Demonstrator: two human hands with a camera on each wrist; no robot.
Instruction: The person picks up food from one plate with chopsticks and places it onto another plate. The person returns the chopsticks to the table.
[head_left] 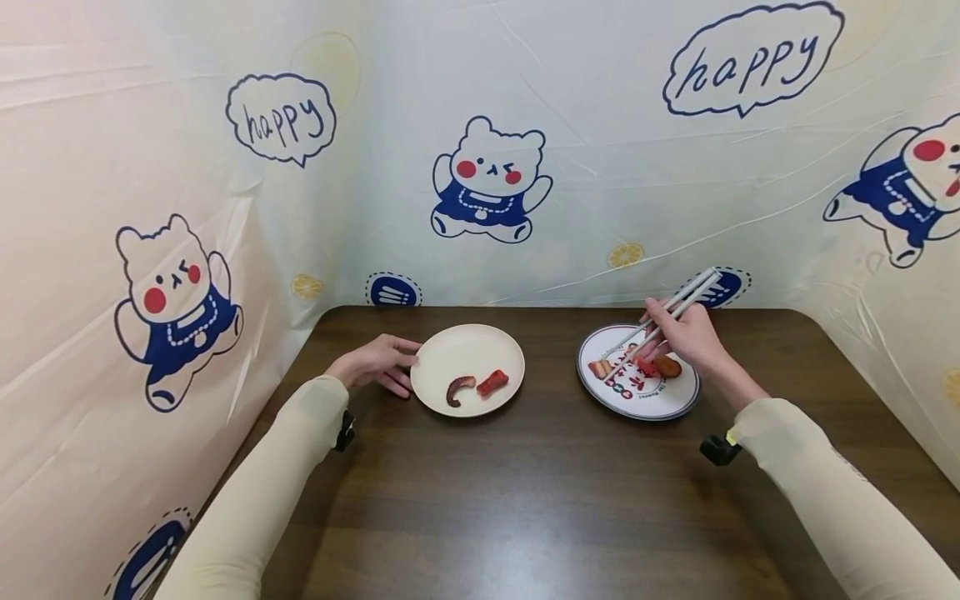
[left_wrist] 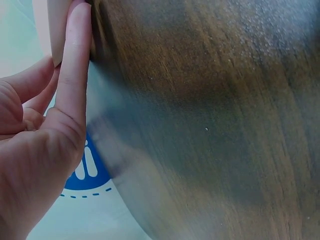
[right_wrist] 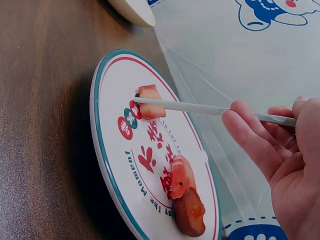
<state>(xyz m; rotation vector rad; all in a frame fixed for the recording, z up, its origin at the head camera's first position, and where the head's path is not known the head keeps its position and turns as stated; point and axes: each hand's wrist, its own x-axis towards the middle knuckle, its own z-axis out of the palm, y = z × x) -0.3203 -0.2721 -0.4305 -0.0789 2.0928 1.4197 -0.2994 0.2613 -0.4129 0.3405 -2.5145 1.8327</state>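
Note:
My left hand (head_left: 381,363) holds the left rim of a cream plate (head_left: 438,350); in the left wrist view its thumb and a finger (left_wrist: 75,50) lie on either side of the plate's edge (left_wrist: 59,35). On that plate lie a curled dark red tentacle piece (head_left: 454,393) and a red block-like piece (head_left: 492,383). My right hand (head_left: 686,333) grips a pair of pale chopsticks (head_left: 686,296) over a white printed plate (head_left: 637,407). Their tips are right at a browned, layered food piece (right_wrist: 151,102). Closer to my hand lie a shrimp (right_wrist: 181,177) and a brown oval piece (right_wrist: 190,212).
Both plates stand near the far edge of a dark wooden table (head_left: 480,492), with a gap between them. A pale cloth printed with bears (head_left: 491,183) hangs behind the table and along its sides. Dark wrist cameras (head_left: 720,450) are strapped at both sleeves.

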